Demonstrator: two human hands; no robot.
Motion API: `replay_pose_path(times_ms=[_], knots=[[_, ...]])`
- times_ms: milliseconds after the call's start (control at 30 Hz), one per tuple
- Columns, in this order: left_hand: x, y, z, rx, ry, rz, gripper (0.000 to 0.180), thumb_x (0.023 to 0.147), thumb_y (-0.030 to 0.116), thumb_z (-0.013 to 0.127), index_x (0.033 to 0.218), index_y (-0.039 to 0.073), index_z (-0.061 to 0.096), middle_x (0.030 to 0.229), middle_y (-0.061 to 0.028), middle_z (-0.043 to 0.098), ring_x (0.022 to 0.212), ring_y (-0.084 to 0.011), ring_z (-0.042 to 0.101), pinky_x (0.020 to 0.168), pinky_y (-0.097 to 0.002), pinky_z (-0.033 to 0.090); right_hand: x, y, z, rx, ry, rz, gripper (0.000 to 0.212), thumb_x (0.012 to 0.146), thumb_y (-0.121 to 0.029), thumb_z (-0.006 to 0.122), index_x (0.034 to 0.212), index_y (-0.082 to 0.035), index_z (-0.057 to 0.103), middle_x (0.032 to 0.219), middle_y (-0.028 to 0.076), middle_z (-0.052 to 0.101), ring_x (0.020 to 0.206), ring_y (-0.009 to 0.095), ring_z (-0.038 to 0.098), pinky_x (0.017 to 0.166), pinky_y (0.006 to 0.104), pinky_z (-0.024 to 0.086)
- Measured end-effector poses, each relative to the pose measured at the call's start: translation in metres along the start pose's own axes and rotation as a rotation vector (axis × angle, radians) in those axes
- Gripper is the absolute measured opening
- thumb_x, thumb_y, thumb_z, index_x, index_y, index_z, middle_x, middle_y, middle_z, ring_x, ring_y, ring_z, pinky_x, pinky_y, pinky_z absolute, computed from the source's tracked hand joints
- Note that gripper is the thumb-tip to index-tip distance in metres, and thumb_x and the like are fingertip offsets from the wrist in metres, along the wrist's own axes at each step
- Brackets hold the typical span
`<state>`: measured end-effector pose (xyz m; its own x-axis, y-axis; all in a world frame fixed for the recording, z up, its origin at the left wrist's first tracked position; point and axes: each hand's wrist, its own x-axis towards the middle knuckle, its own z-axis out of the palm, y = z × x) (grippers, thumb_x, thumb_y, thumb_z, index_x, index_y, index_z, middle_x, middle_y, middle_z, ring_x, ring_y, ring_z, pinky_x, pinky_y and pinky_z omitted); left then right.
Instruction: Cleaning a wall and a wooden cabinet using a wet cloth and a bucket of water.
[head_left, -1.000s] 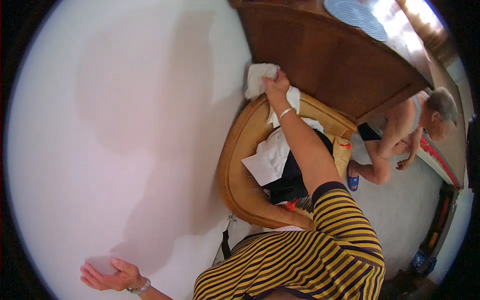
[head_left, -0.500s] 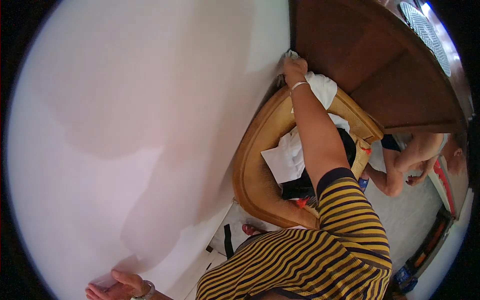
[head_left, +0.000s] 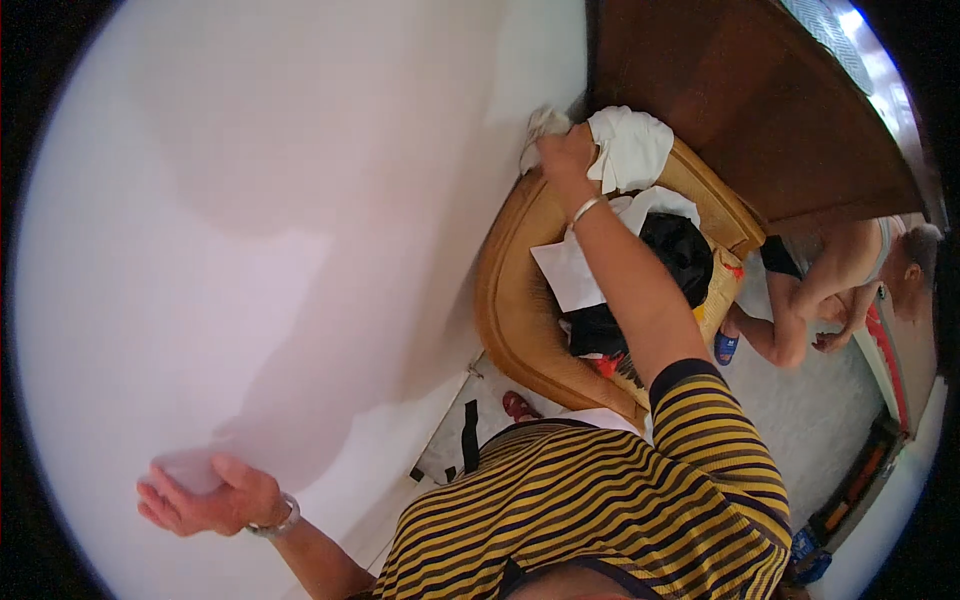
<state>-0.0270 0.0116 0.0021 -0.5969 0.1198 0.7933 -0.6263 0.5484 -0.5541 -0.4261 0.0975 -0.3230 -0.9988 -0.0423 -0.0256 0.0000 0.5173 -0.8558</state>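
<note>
My right hand point(head_left: 566, 155) is closed on a crumpled whitish cloth point(head_left: 541, 128), which lies against the white wall point(head_left: 270, 130) near its corner with a dark brown wooden panel point(head_left: 740, 120). The cloth is slightly blurred. Below that arm stands a tan chair point(head_left: 510, 300) with a padded, curved back. A white cloth point(head_left: 640, 150) drapes over its top edge, close to my right hand. My left hand point(head_left: 210, 497) is at the wall at the lower left, fingers apart and holding nothing.
On the chair lie white sheets point(head_left: 570, 275) and a black bundle point(head_left: 678, 255), partly behind my right forearm. A seated person point(head_left: 850, 270) with a blue slipper point(head_left: 726, 347) is at the right. A dark low item point(head_left: 860, 480) lies along the far right floor.
My right hand has moved left and slightly down, out of the corner, bringing more of the cloth into sight. My left hand has moved up and left along the wall.
</note>
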Motion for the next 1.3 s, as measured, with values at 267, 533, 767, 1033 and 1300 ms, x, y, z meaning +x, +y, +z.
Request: replay_pose_path(times_ms=[267, 533, 767, 1033, 1300], knots=[[0.005, 0.005, -0.005, -0.255, 0.058, 0.000, 0.044, 0.080, 0.028, 0.052, 0.112, -0.002, 0.055, 0.117, -0.0168, 0.052, 0.120, -0.0325, 0.036, 0.102, -0.0480, 0.024, -0.132, 0.011, 0.015, 0.285, -0.136, -0.035, 0.042, 0.066, -0.011, 0.058, 0.104, 0.002, 0.048, 0.098, 0.026, 0.056, 0.093, 0.041, 0.054, 0.080, 0.0450, 0.043], [-0.006, 0.000, -0.013, -0.323, 0.050, 0.014, 0.043, 0.076, 0.026, 0.052, 0.109, -0.001, 0.056, 0.117, -0.0144, 0.053, 0.121, -0.0374, 0.033, 0.101, -0.0486, 0.022, -0.266, 0.026, 0.030, 0.015, -0.411, -0.140, 0.040, 0.067, -0.010, 0.061, 0.104, 0.001, 0.049, 0.095, 0.024, 0.057, 0.091, 0.041, 0.055, 0.079, 0.0438, 0.044], [-0.006, -0.005, -0.030, -0.644, 0.048, 0.029, 0.043, 0.072, 0.022, 0.052, 0.107, -0.001, 0.055, 0.119, -0.0169, 0.050, 0.122, -0.0411, 0.030, 0.100, -0.0528, 0.020, -0.327, 0.091, 0.061, 0.093, -0.570, 0.075, 0.026, 0.070, -0.009, 0.058, 0.094, 0.001, 0.053, 0.080, 0.017, 0.059, 0.077, 0.029, 0.060, 0.060, 0.0383, 0.049], [-0.075, -0.054, -0.098, -0.932, -0.004, -0.114, 0.042, 0.079, 0.018, 0.051, 0.115, -0.004, 0.050, 0.124, -0.0179, 0.047, 0.126, -0.0415, 0.025, 0.103, -0.0547, 0.015, -0.273, 0.029, -0.011, 0.947, -0.520, 0.306, 0.037, 0.070, -0.007, 0.060, 0.106, 0.000, 0.053, 0.094, 0.011, 0.060, 0.083, 0.023, 0.059, 0.067, 0.0329, 0.049], [-0.091, -0.115, -0.123, -0.549, -0.052, -0.041, 0.041, 0.080, 0.015, 0.049, 0.112, -0.010, 0.049, 0.120, -0.0238, 0.047, 0.121, -0.0463, 0.032, 0.099, -0.0569, 0.024, -0.218, -0.059, -0.075, 0.967, -0.293, 0.219, 0.036, 0.071, -0.008, 0.059, 0.105, 0.001, 0.053, 0.089, 0.010, 0.058, 0.076, 0.018, 0.057, 0.066, 0.0314, 0.048]])
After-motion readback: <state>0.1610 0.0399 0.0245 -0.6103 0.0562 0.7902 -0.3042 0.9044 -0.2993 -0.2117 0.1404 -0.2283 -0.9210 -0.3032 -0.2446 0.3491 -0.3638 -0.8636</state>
